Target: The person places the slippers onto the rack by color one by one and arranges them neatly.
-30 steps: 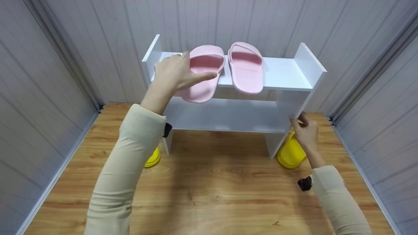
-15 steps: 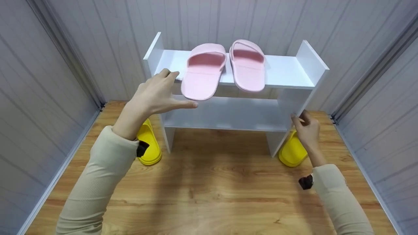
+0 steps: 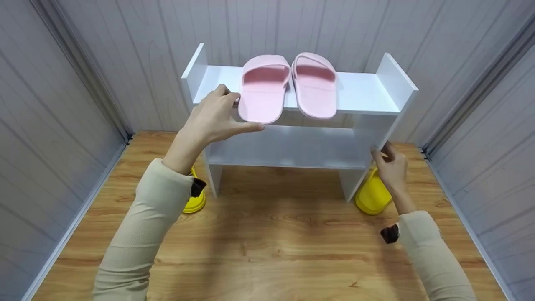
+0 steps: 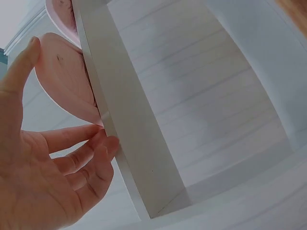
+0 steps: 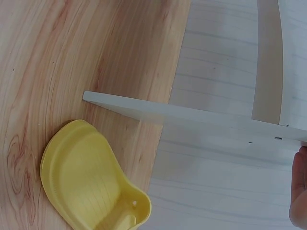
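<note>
Pink one-strap slipper (image 3: 262, 100) of smooth, rubbery-looking material rests on the upper board of a white two-tier shelf rack (image 3: 361, 96), its strapped toe to the rear and its heel overhanging the front edge. A matching pink slipper (image 3: 316, 94) lies just to its right on the same board, its heel overhanging too; in the left wrist view this second one is cut off at the top. The left hand (image 3: 214, 118) has thumb and index finger spread wide apart about the first slipper's heel end, touching its rim, with the other fingers loosely bent beside the board. The right hand (image 3: 392, 167) pinches the front edge of the rack's right side panel; its fingers are partly hidden there, and the right wrist view cuts it off at the frame edge. Below it, on the wood-grain floor (image 3: 267, 255), a glossy yellow slipper (image 3: 371, 198) shows only its heel half in the head view. Left of the rack, another yellow slipper (image 3: 195, 204) is mostly covered by the cream-sleeved left forearm (image 3: 138, 234). Small dark objects at both cuffs are hard to make out.
</note>
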A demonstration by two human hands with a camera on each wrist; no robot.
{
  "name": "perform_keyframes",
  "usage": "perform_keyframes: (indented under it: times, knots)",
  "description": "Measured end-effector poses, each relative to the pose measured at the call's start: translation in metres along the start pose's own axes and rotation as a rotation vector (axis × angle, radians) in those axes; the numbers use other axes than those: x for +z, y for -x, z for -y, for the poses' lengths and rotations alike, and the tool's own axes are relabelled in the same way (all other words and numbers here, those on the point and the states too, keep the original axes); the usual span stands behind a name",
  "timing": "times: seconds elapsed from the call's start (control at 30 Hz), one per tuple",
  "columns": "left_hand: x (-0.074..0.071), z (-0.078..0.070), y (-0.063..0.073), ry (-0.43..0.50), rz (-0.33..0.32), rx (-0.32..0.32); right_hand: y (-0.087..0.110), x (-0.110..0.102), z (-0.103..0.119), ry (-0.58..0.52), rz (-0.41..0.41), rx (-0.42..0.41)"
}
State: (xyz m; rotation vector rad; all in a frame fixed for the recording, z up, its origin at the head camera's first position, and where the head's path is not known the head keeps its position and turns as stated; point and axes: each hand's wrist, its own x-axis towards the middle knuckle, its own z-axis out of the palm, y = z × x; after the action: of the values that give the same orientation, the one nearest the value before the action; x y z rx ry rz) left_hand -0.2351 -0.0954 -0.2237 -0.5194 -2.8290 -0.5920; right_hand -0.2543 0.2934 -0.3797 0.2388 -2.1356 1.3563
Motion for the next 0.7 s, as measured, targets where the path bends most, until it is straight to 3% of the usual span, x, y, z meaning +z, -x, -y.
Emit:
perform_keyframes:
  times: [0.53,0.7]
  knots:
    - [0.01,-0.004,-0.018,-0.073,-0.063,-0.063,0.001,0.002,0.0,-0.018,0.001,-0.003]
    - [0.011,-0.004,-0.018,-0.05,-0.086,-0.06,0.0,0.002,-0.001,-0.028,0.002,0.002]
